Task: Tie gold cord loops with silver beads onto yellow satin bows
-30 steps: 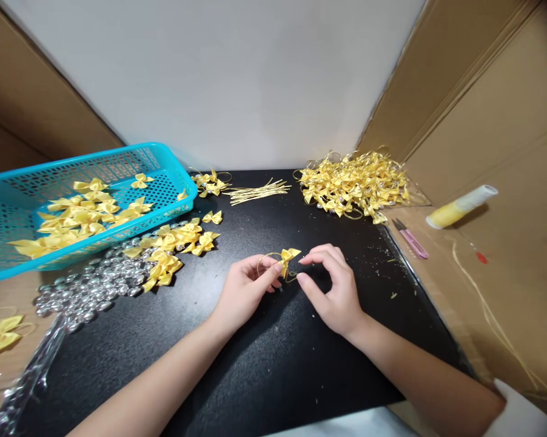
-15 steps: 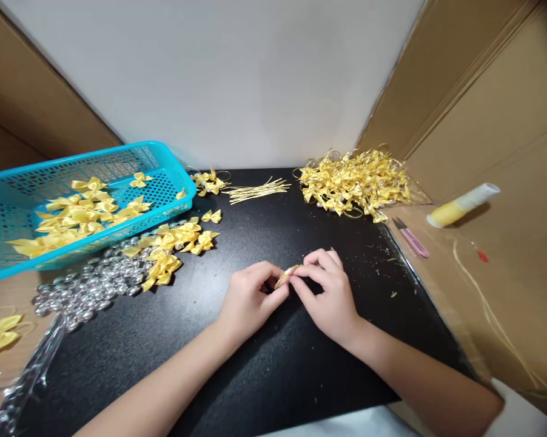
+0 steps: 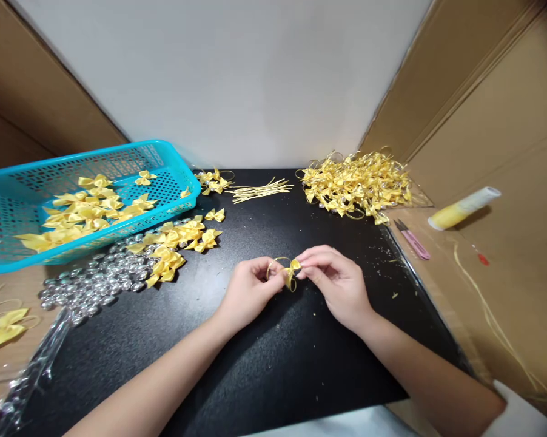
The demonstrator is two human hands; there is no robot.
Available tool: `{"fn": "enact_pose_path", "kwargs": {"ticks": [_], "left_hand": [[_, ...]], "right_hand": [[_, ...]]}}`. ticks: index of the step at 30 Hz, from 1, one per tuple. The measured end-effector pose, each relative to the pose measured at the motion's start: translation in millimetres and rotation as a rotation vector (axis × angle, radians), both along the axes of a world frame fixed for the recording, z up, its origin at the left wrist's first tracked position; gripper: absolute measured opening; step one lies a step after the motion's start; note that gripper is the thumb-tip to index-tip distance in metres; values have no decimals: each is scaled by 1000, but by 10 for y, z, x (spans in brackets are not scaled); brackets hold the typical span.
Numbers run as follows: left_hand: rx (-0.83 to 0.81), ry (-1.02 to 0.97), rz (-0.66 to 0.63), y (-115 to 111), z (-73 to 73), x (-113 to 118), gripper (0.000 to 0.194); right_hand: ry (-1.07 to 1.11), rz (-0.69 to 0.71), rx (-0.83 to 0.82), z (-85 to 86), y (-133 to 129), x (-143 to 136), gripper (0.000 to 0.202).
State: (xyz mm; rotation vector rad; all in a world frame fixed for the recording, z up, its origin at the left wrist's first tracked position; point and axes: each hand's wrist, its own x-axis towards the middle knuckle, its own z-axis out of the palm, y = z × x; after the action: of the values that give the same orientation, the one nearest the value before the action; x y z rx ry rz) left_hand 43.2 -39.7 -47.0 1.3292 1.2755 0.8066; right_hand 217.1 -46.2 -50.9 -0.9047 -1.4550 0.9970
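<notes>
Both forearms are bare, with no sleeves, rings or watch showing.

The bow (image 3: 293, 267) pinched between the left hand (image 3: 250, 290) and right hand (image 3: 335, 282) looks like glossy yellow satin ribbon, with a thin shiny gold loop. The mat (image 3: 255, 352) is matt black and finely grainy. The basket (image 3: 173, 176) is smooth turquoise plastic, perforated. The beads (image 3: 96, 282) at the mat's left edge are glassy and reflective. The side walls (image 3: 483, 109) are dull brown cardboard.

Bright, even light from above; soft short shadows under both hands (image 3: 296, 288) on the black mat (image 3: 264, 364). Glare on the clear beads (image 3: 96, 282) left of the hands. Wide-angle bend at edges, corners stretched; sharp w/ no blur near the hands.
</notes>
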Motion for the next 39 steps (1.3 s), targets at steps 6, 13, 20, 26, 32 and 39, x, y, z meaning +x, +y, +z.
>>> {"fn": "enact_pose_path", "kwargs": {"ticks": [6, 13, 20, 26, 32, 39], "left_hand": [[-66, -40, 12, -1, -13, -1, 24], [-96, -54, 7, 18, -14, -2, 23], [-157, -150, -3, 16, 10, 7, 24], [-196, -194, -36, 8, -12, 4, 26], [-203, -186, -75, 13, -50, 4, 31], [-225, -206, -69, 7, -12, 32, 24]], "right_hand": [[148, 29, -266, 14, -11, -51, 7], [165, -2, -266, 59, 0, -31, 8], [131, -35, -286, 37, -6, -37, 9], [153, -45, -284, 64, 1, -51, 12], [145, -30, -258, 91, -24, -60, 9], [87, -3, -220, 65, -45, -47, 9]]}}
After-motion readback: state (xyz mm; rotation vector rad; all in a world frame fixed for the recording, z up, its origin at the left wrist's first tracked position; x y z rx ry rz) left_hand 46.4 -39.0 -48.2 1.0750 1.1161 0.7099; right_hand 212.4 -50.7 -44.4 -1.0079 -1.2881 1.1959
